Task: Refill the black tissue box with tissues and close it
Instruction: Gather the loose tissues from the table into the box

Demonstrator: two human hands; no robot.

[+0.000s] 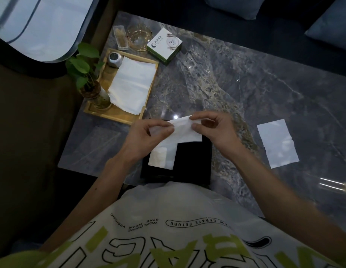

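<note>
The black tissue box (193,163) sits at the near edge of the marble table, right in front of me. Both hands hold one white tissue (184,130) above the box. My left hand (149,136) pinches its left end and my right hand (214,130) pinches its upper right edge. The tissue hangs down over the box's left side, where a folded part (162,157) rests on the black surface. I cannot tell whether the box is open. A stack of white tissues (132,88) lies in the wooden tray (114,115) at the left.
A single white tissue (277,143) lies flat on the table at the right. The tray also holds a potted plant (85,74) and a small metal tin (114,59). Behind it stand a glass ashtray (139,37), a clear holder (121,36) and a white-green box (164,45).
</note>
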